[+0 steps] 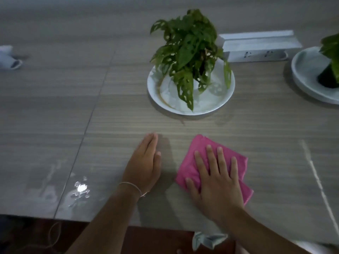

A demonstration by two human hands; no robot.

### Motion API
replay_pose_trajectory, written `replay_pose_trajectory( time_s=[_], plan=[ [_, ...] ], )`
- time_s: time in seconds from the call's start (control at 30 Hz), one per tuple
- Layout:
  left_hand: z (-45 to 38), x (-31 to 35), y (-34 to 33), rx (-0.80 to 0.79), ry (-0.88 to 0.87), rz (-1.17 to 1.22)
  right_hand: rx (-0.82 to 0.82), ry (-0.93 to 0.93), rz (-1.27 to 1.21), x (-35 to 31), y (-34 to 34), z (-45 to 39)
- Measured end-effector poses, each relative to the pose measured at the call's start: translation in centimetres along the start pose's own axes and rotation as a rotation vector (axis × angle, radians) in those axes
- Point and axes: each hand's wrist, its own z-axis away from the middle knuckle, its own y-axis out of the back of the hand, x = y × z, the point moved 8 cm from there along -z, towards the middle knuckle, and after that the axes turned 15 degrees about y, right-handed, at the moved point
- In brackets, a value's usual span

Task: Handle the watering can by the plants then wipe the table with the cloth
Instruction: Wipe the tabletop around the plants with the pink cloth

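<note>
Under my fingers [220,162] the folded pink cloth [200,158] looks soft and matt, slightly napped. The grey wood-grain tabletop [128,118] is smooth and glossy, with a bright glare spot left of the cloth. Beyond the cloth, the round white saucer [216,105] looks glazed and shiny beneath the holed green leaves [189,52].

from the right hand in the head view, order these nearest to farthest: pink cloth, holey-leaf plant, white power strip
1. pink cloth, flat under the right hand.
2. holey-leaf plant, on its white plate beyond the hand, mid-table.
3. white power strip, behind the plant, far right.
</note>
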Motion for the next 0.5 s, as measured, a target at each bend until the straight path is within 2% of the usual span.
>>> replay_pose_trajectory(
  time_s=[0.27,0.5],
  plan=[
    [3.6,-13.8,7.6,0.159,0.206,0.051,-0.039,0.189,-0.017,-16.2,-2.1,-5.2],
    [5.1,-20.2,10.9,0.274,0.317,0.138,-0.048,0.283,-0.030,-22.5,-3.0,-9.2]
  ],
)
